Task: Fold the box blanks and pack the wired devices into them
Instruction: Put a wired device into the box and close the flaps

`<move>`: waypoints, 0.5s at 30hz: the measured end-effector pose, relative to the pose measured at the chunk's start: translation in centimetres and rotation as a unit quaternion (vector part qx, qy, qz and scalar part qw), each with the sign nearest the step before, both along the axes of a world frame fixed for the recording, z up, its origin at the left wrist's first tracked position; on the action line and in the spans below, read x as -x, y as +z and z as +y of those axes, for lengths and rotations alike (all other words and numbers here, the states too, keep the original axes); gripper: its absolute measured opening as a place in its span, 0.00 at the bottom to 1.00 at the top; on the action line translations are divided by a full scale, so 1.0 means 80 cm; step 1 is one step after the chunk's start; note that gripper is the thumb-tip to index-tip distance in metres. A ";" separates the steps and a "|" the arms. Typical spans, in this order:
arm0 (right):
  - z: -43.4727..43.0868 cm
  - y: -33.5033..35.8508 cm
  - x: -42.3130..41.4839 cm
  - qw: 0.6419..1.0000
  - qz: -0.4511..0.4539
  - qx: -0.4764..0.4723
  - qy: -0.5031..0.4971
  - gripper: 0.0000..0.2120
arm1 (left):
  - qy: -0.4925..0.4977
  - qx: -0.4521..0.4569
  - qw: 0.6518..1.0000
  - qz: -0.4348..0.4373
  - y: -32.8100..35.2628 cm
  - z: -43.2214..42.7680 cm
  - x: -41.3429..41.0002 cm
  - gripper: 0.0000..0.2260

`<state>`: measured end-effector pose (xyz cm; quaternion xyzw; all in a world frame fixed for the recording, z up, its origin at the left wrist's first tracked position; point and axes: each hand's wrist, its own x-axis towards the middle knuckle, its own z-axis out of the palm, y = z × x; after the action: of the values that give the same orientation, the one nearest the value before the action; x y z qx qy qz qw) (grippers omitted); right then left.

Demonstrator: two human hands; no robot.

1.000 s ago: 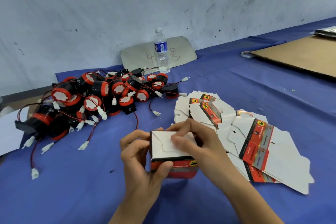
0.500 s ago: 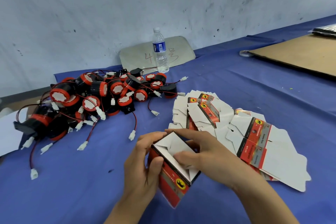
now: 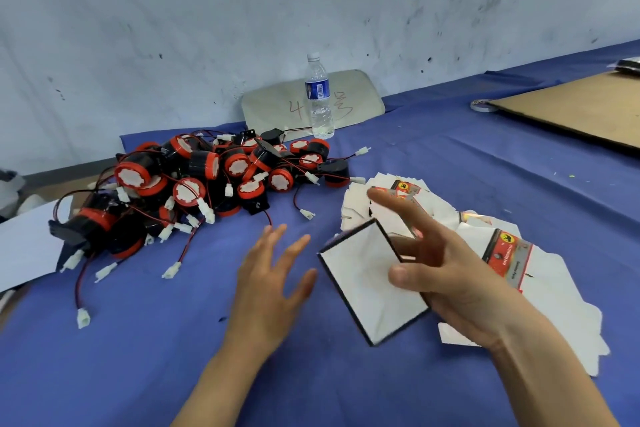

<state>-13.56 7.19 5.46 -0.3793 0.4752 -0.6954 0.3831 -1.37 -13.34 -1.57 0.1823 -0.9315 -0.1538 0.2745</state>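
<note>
My right hand (image 3: 450,274) holds the folded box (image 3: 360,274) a little above the blue table, thumb on its white face and fingers behind it. The box is tilted, and its dark edges frame that white face. My left hand (image 3: 273,284) hovers open and empty to the left of the box, fingers spread toward the pile of black-and-red wired devices (image 3: 207,177) at the back left. Flat box blanks (image 3: 519,253), white with red print, lie fanned out under and to the right of my right hand.
A water bottle (image 3: 318,97) stands by the wall in front of a grey board (image 3: 360,94). A brown cardboard sheet (image 3: 581,111) and a tape roll (image 3: 483,106) lie at the far right. White paper (image 3: 24,243) hangs over the left edge. Loose wires with white plugs (image 3: 171,269) trail forward.
My left hand has let go of the box and moved left, opening out. My right hand alone now holds the box, turned so that its white face shows.
</note>
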 end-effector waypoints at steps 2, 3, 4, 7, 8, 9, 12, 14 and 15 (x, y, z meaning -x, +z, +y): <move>-0.002 0.000 -0.008 0.975 0.200 0.001 -0.094 0.40 | 0.107 -0.043 0.984 -0.134 -0.010 -0.019 -0.002 0.23; -0.006 0.001 -0.015 0.939 0.317 -0.003 -0.135 0.41 | 0.131 -0.062 0.974 -0.176 -0.014 -0.025 -0.003 0.23; -0.012 -0.001 -0.023 0.883 0.438 -0.014 -0.168 0.42 | 0.137 -0.071 0.971 -0.180 -0.016 -0.028 -0.004 0.23; -0.034 -0.015 -0.048 0.706 0.681 -0.085 -0.174 0.42 | 0.138 -0.115 0.981 -0.077 -0.010 -0.027 -0.001 0.16; -0.044 -0.018 -0.056 0.681 0.707 -0.127 -0.144 0.41 | 0.147 -0.127 0.980 -0.029 -0.007 -0.027 -0.001 0.12; -0.051 -0.022 -0.063 0.681 0.706 -0.155 -0.113 0.40 | 0.155 -0.136 0.978 0.017 -0.004 -0.025 -0.002 0.08; -0.059 -0.036 -0.074 0.697 0.681 -0.212 -0.064 0.41 | 0.173 -0.136 0.972 0.088 0.005 -0.020 -0.006 0.16; -0.059 -0.038 -0.076 0.700 0.671 -0.239 -0.053 0.42 | 0.178 -0.179 0.962 0.107 0.007 -0.018 -0.006 0.17; -0.058 -0.039 -0.076 0.702 0.668 -0.244 -0.039 0.40 | 0.159 -0.223 0.954 0.120 0.009 -0.016 -0.005 0.15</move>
<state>-7.48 2.55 2.37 -0.6191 0.7737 -0.1336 0.0170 -0.97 -14.62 -0.86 0.3650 -0.7923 -0.3330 0.3579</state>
